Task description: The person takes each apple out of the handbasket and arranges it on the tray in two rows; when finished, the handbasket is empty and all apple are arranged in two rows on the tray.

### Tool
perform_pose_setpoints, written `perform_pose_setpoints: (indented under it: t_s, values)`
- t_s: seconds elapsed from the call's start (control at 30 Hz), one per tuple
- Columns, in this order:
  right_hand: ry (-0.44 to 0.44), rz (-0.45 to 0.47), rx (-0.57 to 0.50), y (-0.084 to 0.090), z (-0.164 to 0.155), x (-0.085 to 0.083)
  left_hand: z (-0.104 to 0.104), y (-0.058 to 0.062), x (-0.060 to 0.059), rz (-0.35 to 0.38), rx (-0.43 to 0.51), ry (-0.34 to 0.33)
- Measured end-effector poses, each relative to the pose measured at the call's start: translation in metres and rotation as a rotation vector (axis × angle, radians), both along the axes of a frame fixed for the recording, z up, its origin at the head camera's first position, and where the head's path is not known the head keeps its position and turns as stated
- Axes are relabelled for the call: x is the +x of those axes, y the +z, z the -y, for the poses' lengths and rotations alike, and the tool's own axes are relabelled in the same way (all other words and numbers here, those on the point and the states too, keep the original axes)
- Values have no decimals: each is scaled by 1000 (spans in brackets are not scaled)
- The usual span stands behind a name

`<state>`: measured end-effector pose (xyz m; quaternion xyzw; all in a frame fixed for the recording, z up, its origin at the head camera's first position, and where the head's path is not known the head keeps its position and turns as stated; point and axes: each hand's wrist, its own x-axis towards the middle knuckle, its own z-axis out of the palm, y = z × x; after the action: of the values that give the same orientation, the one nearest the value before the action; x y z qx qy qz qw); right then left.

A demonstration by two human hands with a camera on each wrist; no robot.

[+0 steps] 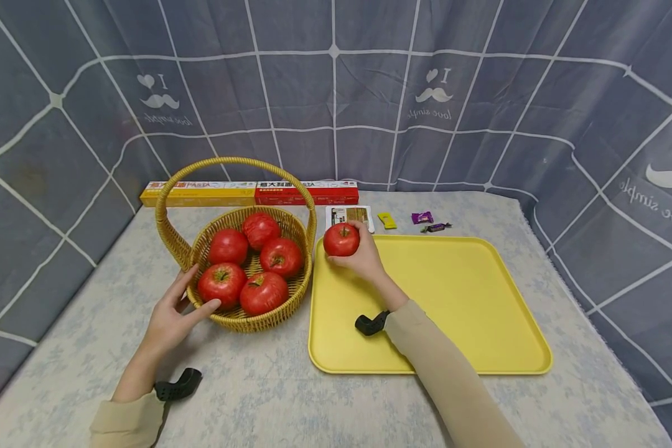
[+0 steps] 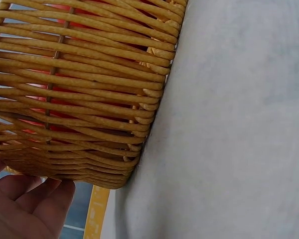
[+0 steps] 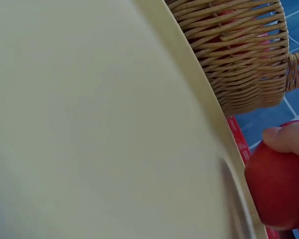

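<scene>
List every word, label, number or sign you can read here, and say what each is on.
"PASTA": yellow pasta box; its Chinese characters are too blurred.
"意大利面 PASTA": red pasta box.
"I" and "love simple", printed mirrored: gridded blue cloth, with heart and moustache signs.
White packet, yellow candy, two purple candies: print too small to read.

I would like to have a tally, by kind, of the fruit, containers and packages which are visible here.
Apples: 6 (5 in the basket, 1 in the right hand)
Basket: 1
Tray: 1
Pasta boxes: 2
Flat packet: 1
Small wrapped sweets: 3
Total: 14
</scene>
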<state>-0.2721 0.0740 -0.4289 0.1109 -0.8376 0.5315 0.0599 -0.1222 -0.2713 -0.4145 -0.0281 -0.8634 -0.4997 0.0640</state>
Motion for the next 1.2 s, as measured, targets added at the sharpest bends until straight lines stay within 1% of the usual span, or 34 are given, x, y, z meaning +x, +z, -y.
perform_pose_setpoints:
  t_s: [0.2,0.33,0.43,0.5,0.57,0.6,0.7,0.73,0.8,0.87,0.97,1.1,1.2]
  values:
    - [34,-10,19,-11,1,-4,0,0,0,0,9,-4]
    - [36,6,18,-11,2,-5,0,-1,0,-4,9,-2]
    - [41,16,47,-9,1,-5,0,0,0,-1,7,0]
    - [35,3,74,-3,0,-2,0,0,0,6,7,1]
    - [19,-45,81,7,-1,3,0,0,0,12,10,0]
    - [9,-78,68,13,-2,6,-1,0,0,14,12,-1]
    - [9,-191,-40,36,-2,19,-1,0,0,12,19,-3]
    - [25,-226,-80,44,-2,24,-1,0,0,9,20,-4]
    - [72,-262,-155,57,-1,33,-1,0,-1,3,21,-4]
    - [130,-274,-199,69,1,42,-1,0,-1,-1,17,-2]
    - [227,-267,-257,82,8,55,-1,0,-1,-3,15,0]
    - [361,-235,-269,97,20,76,-1,1,0,0,13,4]
    - [445,-190,-229,103,30,90,0,2,0,3,12,5]
